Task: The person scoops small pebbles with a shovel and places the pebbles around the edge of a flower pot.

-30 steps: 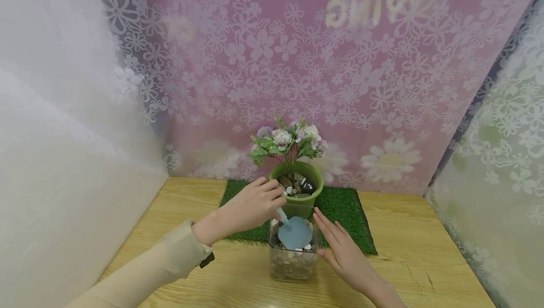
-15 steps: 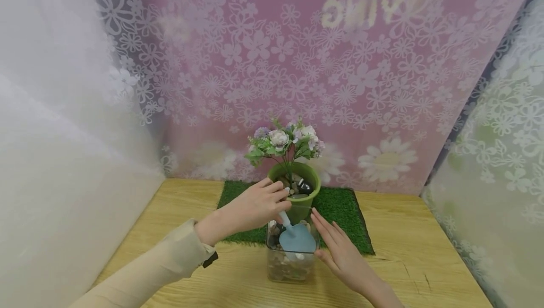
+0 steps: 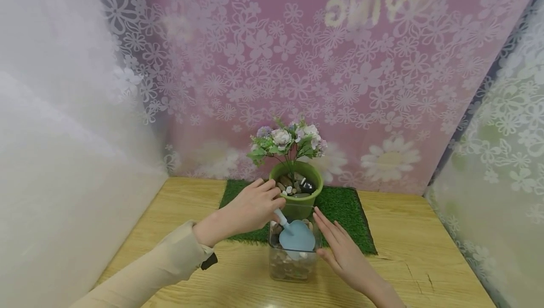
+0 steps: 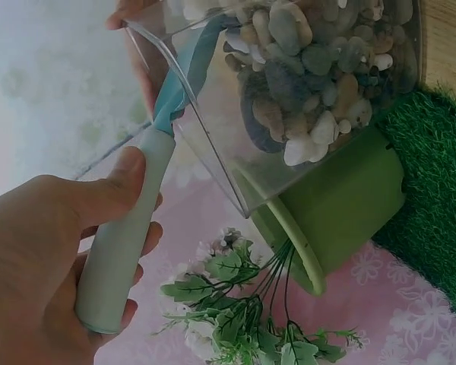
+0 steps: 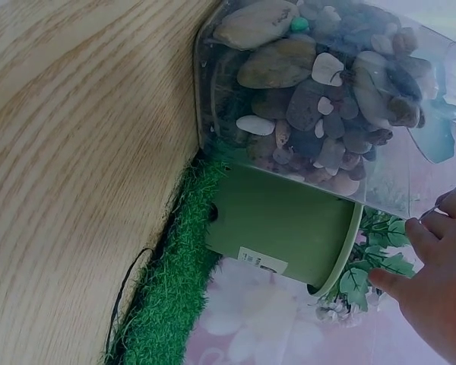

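My left hand point(image 3: 250, 206) grips the pale handle point(image 4: 129, 228) of a small light-blue toy shovel. Its round blade point(image 3: 297, 235) slants down inside a clear square container point(image 3: 293, 277), and the lower edge shows through the front wall. Pebbles point(image 4: 289, 84) in grey, brown and white fill the lower part of the container. On the opposite side, my right hand point(image 3: 344, 256) lies along the container's wall with fingers straight, fingertips at the rim. Just behind stands a green flowerpot point(image 3: 319, 190) holding stones and a bunch of artificial-looking flowers point(image 3: 286, 140).
A green artificial-turf mat point(image 3: 348, 218) lies under the pot on the wood-grain table point(image 3: 229, 275). A pink flower-patterned curtain point(image 3: 255, 76) hangs behind the table, with pale sheeting at left point(image 3: 76, 157) and right point(image 3: 501, 194).
The shovel's blade has shifted slightly toward the container's front wall and lower, covering white pebbles seen there before. The left hand moves only a little; the right hand keeps its place.
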Demonstrator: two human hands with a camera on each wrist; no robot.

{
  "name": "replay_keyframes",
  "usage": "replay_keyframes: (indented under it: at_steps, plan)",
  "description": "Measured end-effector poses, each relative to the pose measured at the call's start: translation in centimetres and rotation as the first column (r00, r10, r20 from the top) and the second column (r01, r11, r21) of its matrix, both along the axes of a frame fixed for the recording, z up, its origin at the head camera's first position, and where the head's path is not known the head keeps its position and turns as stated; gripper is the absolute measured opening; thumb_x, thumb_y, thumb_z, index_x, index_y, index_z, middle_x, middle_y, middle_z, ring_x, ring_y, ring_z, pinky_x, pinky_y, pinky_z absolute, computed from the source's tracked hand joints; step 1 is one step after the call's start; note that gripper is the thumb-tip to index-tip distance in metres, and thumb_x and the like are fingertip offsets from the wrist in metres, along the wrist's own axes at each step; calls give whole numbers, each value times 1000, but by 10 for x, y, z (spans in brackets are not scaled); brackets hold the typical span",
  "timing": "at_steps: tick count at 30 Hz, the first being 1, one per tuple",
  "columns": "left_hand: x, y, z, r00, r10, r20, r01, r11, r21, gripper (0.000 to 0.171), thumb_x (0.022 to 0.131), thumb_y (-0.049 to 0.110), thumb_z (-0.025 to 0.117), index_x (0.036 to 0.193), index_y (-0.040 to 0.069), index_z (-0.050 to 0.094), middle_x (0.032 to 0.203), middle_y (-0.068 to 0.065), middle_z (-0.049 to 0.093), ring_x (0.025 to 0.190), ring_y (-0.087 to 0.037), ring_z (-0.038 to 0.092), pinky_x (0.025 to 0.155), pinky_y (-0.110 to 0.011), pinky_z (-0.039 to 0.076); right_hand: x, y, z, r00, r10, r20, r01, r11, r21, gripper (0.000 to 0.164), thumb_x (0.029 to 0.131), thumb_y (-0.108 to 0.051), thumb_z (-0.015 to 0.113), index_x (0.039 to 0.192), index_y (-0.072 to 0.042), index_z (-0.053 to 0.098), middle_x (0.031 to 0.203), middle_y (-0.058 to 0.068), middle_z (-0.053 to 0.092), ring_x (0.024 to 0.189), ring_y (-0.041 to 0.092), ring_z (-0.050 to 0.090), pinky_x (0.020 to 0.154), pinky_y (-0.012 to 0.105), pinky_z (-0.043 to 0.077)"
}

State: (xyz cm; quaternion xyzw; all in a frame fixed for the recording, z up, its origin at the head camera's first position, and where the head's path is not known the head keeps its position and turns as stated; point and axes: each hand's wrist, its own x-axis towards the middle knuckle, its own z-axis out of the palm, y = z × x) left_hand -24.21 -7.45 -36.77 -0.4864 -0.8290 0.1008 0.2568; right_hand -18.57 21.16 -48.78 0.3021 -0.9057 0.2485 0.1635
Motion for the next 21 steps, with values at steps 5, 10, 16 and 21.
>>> replay_keyframes:
  at_steps: [5, 10, 16, 21]
  plan:
    - [-6, -1, -1, 999, 4, 39, -3, 1000, -12, 24, 90, 48, 72, 100, 26, 71, 99, 8, 67, 91, -16, 51, 75, -32, 34, -1, 1, -2, 1000, -3, -9, 3, 1000, 7, 85, 96, -15, 68, 164, -21, 18, 169, 2, 20, 146, 26, 38, 110, 58, 32]
    - [-12, -4, -7, 995, 5, 97, -6, 1000, 18, 25, 90, 49, 70, 100, 26, 73, 97, 10, 69, 91, -15, 54, 74, -29, 37, -2, 1, -4, 1000, -4, -17, 5, 1000, 27, 83, 98, -19, 67, 164, -21, 17, 169, 2, 19, 147, 24, 36, 110, 59, 32]
    - [-11, -4, -10, 997, 7, 72, -10, 999, 33, 26, 89, 50, 71, 96, 26, 73, 94, 9, 68, 89, -15, 54, 73, -30, 36, -1, 1, -3, 1000, -4, -12, 5, 1000, 13, 84, 97, -18, 68, 164, -21, 18, 169, 2, 19, 147, 25, 37, 109, 59, 32]
    - [-5, 2, 0, 1000, 23, 14, -23, 1000, -10, 26, 88, 52, 71, 97, 27, 73, 92, 9, 66, 87, -15, 50, 73, -30, 31, 0, 1, -2, 1000, -9, -11, 9, 1000, 10, 84, 97, -17, 68, 164, -21, 17, 169, 2, 19, 146, 25, 37, 110, 59, 32]
